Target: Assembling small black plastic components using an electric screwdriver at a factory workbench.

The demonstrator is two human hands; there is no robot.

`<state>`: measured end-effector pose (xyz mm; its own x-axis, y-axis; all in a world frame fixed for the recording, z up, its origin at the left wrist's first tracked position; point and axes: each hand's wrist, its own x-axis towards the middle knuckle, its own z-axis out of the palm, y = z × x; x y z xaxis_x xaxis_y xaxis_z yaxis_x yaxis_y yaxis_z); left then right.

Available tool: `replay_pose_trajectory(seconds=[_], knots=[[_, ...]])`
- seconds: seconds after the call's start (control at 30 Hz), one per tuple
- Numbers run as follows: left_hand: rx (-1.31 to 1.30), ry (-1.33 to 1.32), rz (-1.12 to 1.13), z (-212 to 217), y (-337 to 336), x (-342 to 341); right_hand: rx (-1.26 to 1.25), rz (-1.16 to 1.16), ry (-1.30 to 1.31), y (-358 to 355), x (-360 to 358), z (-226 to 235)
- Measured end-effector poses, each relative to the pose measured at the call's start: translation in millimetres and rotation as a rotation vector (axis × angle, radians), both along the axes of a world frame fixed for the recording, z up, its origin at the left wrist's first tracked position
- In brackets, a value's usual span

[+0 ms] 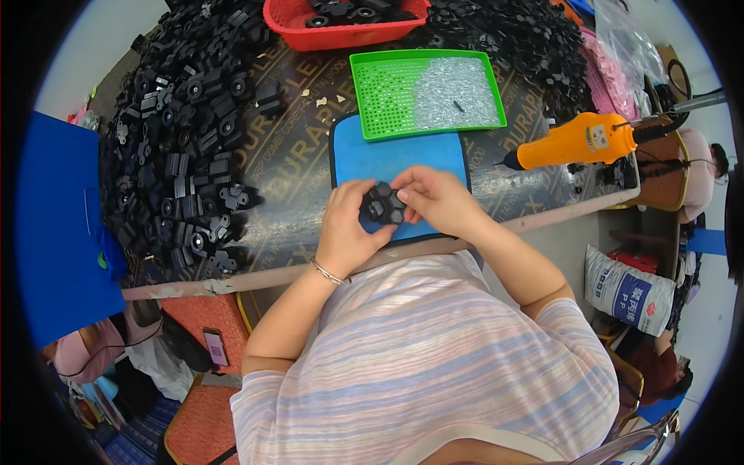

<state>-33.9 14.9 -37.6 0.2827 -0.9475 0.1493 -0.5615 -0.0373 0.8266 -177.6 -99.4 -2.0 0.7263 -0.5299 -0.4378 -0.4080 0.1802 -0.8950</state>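
Over the blue mat (399,159) I hold a black plastic part (385,204) made of several hexagonal lobes. My left hand (345,229) is closed around its left side, fingers behind and thumb at the lower edge. At its upper right, the fingertips of my right hand (434,200) pinch together against the part; whether they also hold something small is hidden. Behind the mat a green perforated tray (380,101) carries many small silvery pieces and one dark piece. An orange electric screwdriver (573,142) hangs to the right, its tip pointing left, apart from my hands.
Black plastic parts (194,139) are heaped along the table's left side, and small black pieces (527,54) at the back right. A red basket (341,35) with black parts stands behind the tray. A white sack (628,287) lies right of the table. Other people sit nearby.
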Motion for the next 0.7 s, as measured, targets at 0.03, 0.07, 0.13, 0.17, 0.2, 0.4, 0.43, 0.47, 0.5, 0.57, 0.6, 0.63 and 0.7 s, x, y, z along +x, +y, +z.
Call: replay_pose_trajectory(seconds=[0.03, 0.07, 0.13, 0.17, 0.2, 0.4, 0.43, 0.47, 0.5, 0.57, 0.6, 0.63, 0.7], knots=[[-0.032, -0.038, 0.000, -1.0, 0.8, 0.0, -0.021, -0.011, 0.004, -0.4, 0.0, -0.3], [-0.064, -0.077, -0.001, -1.7, 1.3, 0.0, -0.020, -0.009, 0.005, -0.3, 0.7, 0.9], [-0.063, -0.067, 0.000, -2.3, 1.8, 0.4, -0.021, -0.013, 0.010, -0.1, 2.0, 4.4], [-0.062, -0.058, -0.002, -2.3, 1.9, 0.6, -0.021, -0.012, 0.010, -0.2, 2.4, 4.2], [-0.062, -0.058, -0.002, -2.0, 2.2, 0.8, -0.023, -0.011, 0.011, -0.3, 2.7, 3.9], [-0.060, 0.016, -0.005, 0.1, 2.1, -0.1, -0.042, 0.009, 0.007, 0.5, 3.6, 4.7], [-0.071, 0.022, -0.008, 0.3, 2.3, 0.7, -0.085, -0.001, 0.012, 0.4, 3.7, 4.3], [-0.083, 0.028, -0.011, 0.5, 2.5, 1.4, -0.086, -0.001, 0.012, 0.1, 3.9, 4.6], [-0.084, 0.028, -0.011, 0.4, 2.6, 2.2, -0.073, -0.010, 0.008, -0.3, 4.0, 5.0], [-0.098, -0.039, -0.019, -0.4, 2.7, 3.7, -0.061, -0.019, 0.003, 1.1, 4.6, 5.9], [-0.098, -0.040, -0.019, 0.0, 3.1, 3.5, -0.116, -0.017, 0.010, 3.7, 5.0, 7.4], [-0.109, -0.048, -0.014, 0.3, 3.8, 3.2, -0.171, -0.013, 0.017, 5.0, 5.4, 9.0], [-0.121, -0.056, -0.010, 2.5, 4.9, 2.7, -0.395, 0.073, 0.079, 4.0, 4.3, 18.0]])
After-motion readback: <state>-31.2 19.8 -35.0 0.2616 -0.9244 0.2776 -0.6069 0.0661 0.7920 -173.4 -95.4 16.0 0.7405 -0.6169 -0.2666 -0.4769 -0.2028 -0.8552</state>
